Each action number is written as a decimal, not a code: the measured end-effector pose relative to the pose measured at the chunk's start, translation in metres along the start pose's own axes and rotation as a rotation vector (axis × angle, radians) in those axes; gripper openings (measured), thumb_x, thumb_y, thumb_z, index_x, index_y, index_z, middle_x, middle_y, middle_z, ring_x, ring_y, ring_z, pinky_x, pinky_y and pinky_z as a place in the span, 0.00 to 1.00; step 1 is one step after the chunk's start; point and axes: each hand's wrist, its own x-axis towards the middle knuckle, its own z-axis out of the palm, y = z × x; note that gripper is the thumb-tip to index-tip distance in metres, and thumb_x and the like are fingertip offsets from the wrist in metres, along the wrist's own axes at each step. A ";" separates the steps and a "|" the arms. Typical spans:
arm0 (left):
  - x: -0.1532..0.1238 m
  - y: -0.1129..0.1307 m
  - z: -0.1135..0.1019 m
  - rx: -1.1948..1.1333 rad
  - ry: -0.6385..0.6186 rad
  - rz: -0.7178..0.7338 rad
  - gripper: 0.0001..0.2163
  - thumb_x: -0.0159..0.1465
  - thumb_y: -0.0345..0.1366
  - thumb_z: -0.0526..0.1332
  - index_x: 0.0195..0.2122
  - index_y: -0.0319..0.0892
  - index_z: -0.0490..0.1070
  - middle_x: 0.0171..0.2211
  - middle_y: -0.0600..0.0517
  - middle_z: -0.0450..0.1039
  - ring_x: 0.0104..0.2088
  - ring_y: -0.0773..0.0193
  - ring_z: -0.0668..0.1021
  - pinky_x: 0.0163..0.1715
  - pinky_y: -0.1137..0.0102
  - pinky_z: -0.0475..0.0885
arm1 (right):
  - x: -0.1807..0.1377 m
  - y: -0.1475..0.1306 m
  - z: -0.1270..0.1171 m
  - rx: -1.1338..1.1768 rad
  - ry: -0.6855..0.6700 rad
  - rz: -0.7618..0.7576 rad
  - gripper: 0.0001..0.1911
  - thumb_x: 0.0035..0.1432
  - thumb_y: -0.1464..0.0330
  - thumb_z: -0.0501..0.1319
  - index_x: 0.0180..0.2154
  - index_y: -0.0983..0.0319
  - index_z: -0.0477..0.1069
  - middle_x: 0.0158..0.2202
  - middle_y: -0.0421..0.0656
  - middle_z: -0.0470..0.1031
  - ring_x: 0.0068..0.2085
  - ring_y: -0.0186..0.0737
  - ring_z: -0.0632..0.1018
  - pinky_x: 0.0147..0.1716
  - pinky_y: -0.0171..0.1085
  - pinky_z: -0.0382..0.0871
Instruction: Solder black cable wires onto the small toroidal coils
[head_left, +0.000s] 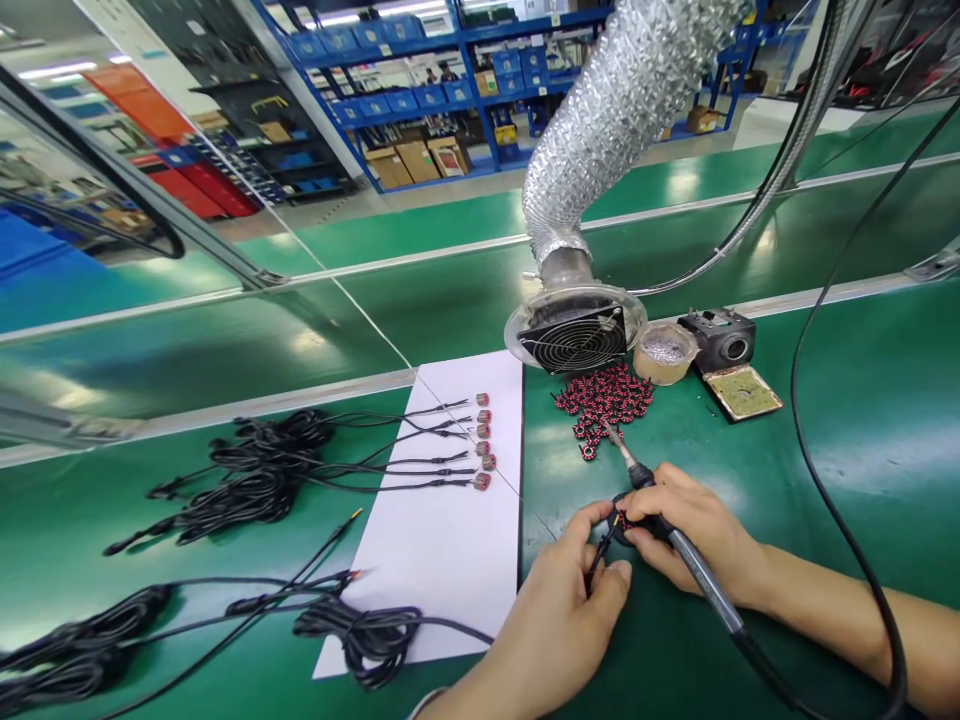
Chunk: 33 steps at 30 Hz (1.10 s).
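Observation:
My left hand (555,610) pinches the end of a black cable (602,548), whose yellow wire tip points toward my right fingertips. In my right hand (697,535) lies a soldering iron (705,580), its tip pointing away toward the pile of small red-and-black ring coils (606,395). The right thumb and forefinger also close on one red ring coil (623,520), partly hidden by the fingers. Beneath the fingertips shows a dark round piece (618,538). A thin wire strand (360,305) slants down from the upper left to near my left hand.
A fume extractor (577,340) hangs from a silver duct (592,130) above the coils. Beside it are a tub (664,355), a black iron stand (721,338) and a sponge tray (742,391). White paper (450,570) bears cable ends with coils; bundled black cables (255,490) lie left.

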 end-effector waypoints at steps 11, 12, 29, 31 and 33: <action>-0.003 0.000 0.000 -0.091 0.056 0.163 0.11 0.67 0.43 0.57 0.40 0.41 0.70 0.28 0.52 0.71 0.28 0.66 0.70 0.28 0.73 0.63 | 0.001 -0.019 -0.019 0.628 -0.066 0.409 0.24 0.50 0.76 0.63 0.47 0.56 0.59 0.35 0.37 0.64 0.31 0.31 0.72 0.29 0.31 0.69; -0.002 -0.001 0.001 -0.080 0.063 0.167 0.11 0.67 0.43 0.57 0.39 0.41 0.71 0.28 0.51 0.71 0.27 0.66 0.70 0.28 0.73 0.63 | 0.001 -0.019 -0.020 0.709 -0.086 0.438 0.22 0.52 0.75 0.63 0.47 0.57 0.59 0.36 0.38 0.64 0.31 0.30 0.72 0.29 0.30 0.69; -0.004 0.002 -0.001 0.269 0.102 0.325 0.12 0.70 0.40 0.54 0.39 0.42 0.75 0.31 0.50 0.75 0.29 0.63 0.74 0.31 0.71 0.65 | 0.008 -0.024 -0.032 0.385 -0.172 0.304 0.10 0.61 0.74 0.58 0.45 0.59 0.64 0.31 0.39 0.72 0.28 0.32 0.73 0.28 0.30 0.68; -0.004 0.003 -0.001 0.294 0.103 0.331 0.11 0.69 0.39 0.54 0.39 0.42 0.75 0.30 0.50 0.75 0.28 0.64 0.74 0.30 0.71 0.65 | 0.007 -0.024 -0.036 0.339 -0.200 0.264 0.11 0.62 0.74 0.57 0.47 0.59 0.65 0.32 0.39 0.72 0.29 0.32 0.73 0.29 0.30 0.68; -0.004 0.004 -0.001 0.326 0.101 0.345 0.11 0.69 0.38 0.55 0.39 0.42 0.75 0.28 0.51 0.74 0.27 0.64 0.73 0.30 0.71 0.65 | 0.007 -0.024 -0.039 0.278 -0.231 0.218 0.11 0.63 0.74 0.57 0.47 0.59 0.65 0.32 0.39 0.71 0.30 0.32 0.73 0.30 0.30 0.67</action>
